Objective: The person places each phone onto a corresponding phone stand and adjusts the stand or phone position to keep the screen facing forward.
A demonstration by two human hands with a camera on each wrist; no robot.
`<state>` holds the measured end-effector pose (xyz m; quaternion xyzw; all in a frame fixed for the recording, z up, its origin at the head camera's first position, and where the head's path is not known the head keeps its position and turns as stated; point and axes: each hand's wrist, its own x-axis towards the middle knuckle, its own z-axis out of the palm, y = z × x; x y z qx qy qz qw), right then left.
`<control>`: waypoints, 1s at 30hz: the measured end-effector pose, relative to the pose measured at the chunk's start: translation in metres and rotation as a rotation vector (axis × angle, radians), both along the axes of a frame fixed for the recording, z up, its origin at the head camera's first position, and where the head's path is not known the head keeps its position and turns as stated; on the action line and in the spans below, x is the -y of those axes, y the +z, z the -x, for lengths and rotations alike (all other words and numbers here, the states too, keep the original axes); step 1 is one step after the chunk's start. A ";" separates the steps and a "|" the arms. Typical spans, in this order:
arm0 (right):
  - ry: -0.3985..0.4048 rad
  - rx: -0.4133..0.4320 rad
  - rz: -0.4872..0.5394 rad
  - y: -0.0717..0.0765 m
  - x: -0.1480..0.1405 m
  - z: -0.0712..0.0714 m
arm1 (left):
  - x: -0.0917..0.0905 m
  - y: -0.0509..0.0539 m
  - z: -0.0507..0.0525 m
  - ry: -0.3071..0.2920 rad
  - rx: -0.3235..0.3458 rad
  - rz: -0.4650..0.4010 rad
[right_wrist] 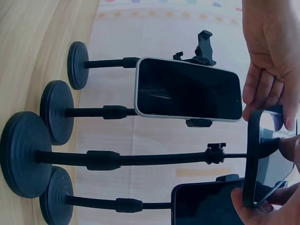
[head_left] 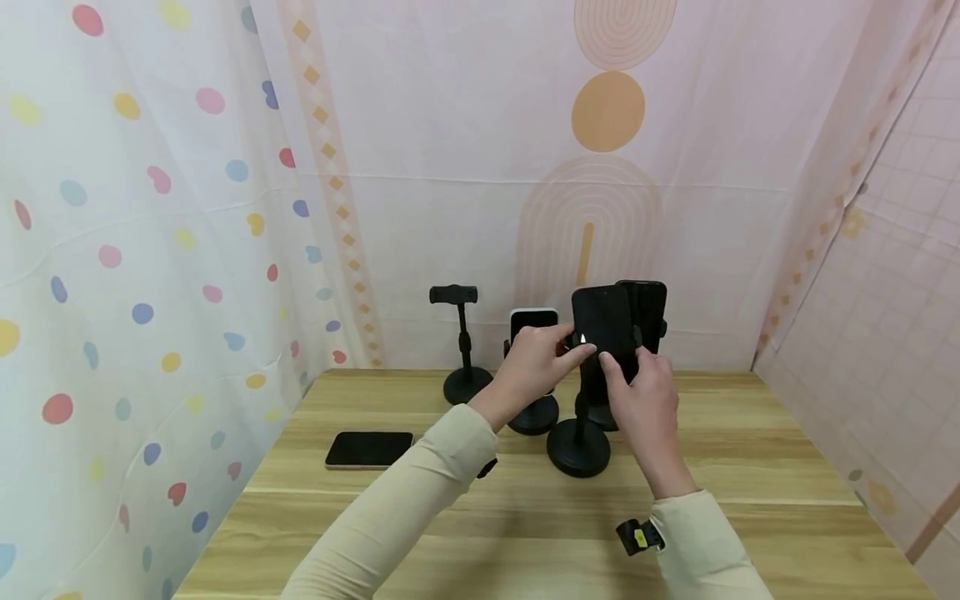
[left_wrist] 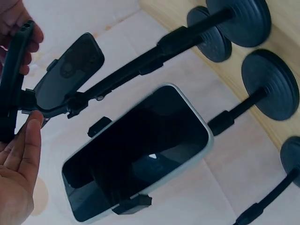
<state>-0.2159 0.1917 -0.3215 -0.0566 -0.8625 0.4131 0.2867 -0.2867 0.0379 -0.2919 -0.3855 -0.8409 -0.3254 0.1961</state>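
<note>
Both hands hold a black phone (head_left: 602, 317) at the head of the front stand (head_left: 577, 448), its screen tilted upward. My left hand (head_left: 534, 360) pinches its left side, the thumb across the lower front. On the right edge, my right hand (head_left: 647, 398) grips low, thumb on the front and fingers behind. The left wrist view shows the phone (left_wrist: 14, 75) edge-on, between my left hand (left_wrist: 18, 178) and right hand (left_wrist: 16, 21). In the right wrist view the phone (right_wrist: 253, 159) is also edge-on, with my left hand (right_wrist: 276, 61) above and right hand (right_wrist: 276, 206) below.
A white-edged phone (head_left: 534, 317) sits in a stand behind my left hand. Another black phone (head_left: 649, 307) stands mounted at the back right. A phoneless stand (head_left: 453, 294) is at the back left. One phone (head_left: 369, 449) lies on the wooden table (head_left: 525, 558).
</note>
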 end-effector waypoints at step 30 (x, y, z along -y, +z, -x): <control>0.216 0.172 0.193 0.024 -0.018 0.016 | -0.001 0.007 -0.001 0.102 0.395 -0.168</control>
